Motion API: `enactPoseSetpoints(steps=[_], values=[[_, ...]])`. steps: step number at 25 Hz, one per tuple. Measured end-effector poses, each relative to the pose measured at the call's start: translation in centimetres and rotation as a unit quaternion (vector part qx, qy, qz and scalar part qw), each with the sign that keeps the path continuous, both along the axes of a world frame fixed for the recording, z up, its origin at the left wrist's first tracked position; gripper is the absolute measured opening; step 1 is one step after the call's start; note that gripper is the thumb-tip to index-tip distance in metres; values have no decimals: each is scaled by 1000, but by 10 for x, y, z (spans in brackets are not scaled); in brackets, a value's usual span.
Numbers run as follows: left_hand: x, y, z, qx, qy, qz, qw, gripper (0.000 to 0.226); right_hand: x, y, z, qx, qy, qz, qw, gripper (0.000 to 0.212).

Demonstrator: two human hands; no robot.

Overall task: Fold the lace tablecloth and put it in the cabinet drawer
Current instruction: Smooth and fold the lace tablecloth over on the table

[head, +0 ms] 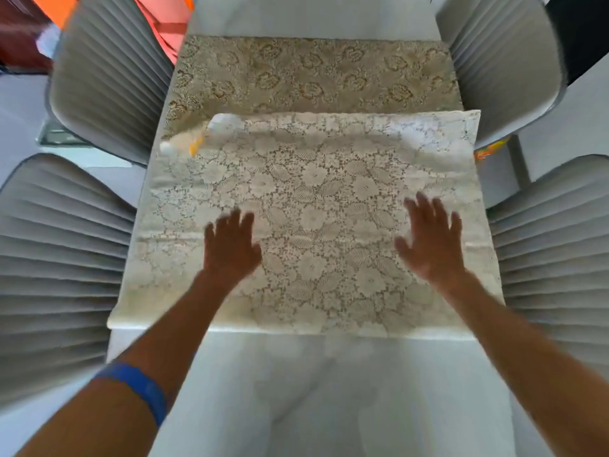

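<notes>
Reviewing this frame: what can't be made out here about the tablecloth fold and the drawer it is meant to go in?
- Cabinet drawer: not in the head view at all.
- Left hand and right hand: motion-blurred, so contact with the lace tablecloth is uncertain.
- Layer count of the fold: hidden under the top layer.
- Small white and yellow thing at the cloth's far left corner: too blurred to identify.
- Table: mostly covered by a darker patterned cloth.

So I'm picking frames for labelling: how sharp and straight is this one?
Head view: both hands, left and right, are motion-blurred over the lace tablecloth, whose pattern reads fairly clearly; wide-angle distortion bows the grey ribbed chairs outward at the edges; lighting is soft and even, without glare.
</notes>
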State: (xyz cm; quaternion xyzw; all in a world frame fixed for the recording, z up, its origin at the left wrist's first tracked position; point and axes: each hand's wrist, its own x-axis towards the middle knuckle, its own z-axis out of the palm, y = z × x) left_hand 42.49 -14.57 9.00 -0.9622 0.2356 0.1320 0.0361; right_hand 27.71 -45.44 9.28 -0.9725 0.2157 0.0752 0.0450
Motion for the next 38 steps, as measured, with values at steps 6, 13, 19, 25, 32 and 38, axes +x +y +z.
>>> enactPoseSetpoints(steps=[6, 13, 19, 25, 32, 38], values=[[-119, 74, -31, -44, 97, -80, 991, 65, -134, 91, -46, 42, 77, 61, 994, 79], [-111, 82, -45, 6, 20, -144, 989, 46, -131, 104, -60, -155, 64, 40, 985, 26], [-146, 99, -42, 36, 43, -116, 992, 31, -169, 121, -47, -123, 36, 60, 990, 27], [-251, 138, -32, 90, 74, -70, 991, 27, -263, 157, -25, -60, 68, 63, 994, 34], [-302, 148, -18, 102, 167, -27, 980, 43, -311, 165, -15, 1, 132, 84, 988, 33], [-221, 101, 30, -35, 124, 32, 991, 39, -217, 122, 20, 7, 85, 69, 994, 26]])
